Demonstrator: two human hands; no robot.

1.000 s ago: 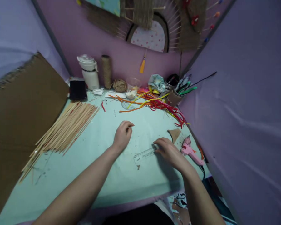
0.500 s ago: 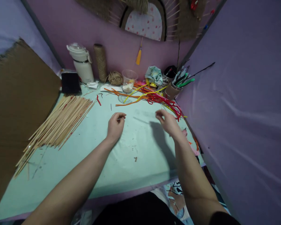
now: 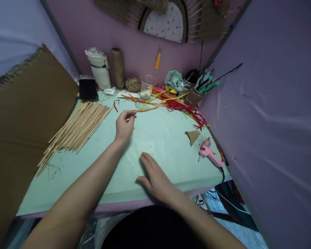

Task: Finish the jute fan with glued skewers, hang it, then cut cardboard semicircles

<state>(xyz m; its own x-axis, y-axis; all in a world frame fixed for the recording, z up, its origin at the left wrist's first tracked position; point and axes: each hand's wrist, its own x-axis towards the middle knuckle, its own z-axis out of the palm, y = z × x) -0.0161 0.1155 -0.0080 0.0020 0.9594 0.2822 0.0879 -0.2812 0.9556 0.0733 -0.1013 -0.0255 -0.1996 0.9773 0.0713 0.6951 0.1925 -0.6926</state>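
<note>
My left hand (image 3: 124,127) rests over the pale green tabletop (image 3: 166,138), fingers curled with thumb and fingertips close together. Whether anything small sits in that pinch is hidden. Its fingertips lie beside the end of an orange pipe cleaner (image 3: 146,110). Nearer the front edge, my right hand (image 3: 157,178) is spread low over the cloth, fingers stretched and thumb apart, holding nothing. Tiny dark crumbs dot the cloth between and above the hands.
Thin wooden sticks (image 3: 79,129) lie bundled at left beside a brown panel (image 3: 28,121). A pink glue gun (image 3: 209,155) and a brown scrap (image 3: 193,137) lie at right. Along the back stand a white flask (image 3: 100,71), twine roll (image 3: 118,67) and pen holder (image 3: 194,98); red strands (image 3: 186,109) lie before them.
My right hand has come down and leftward toward the front edge, its fingers now spread. The glue gun and brown scrap are uncovered. My left hand stays near the same place; the view has shifted.
</note>
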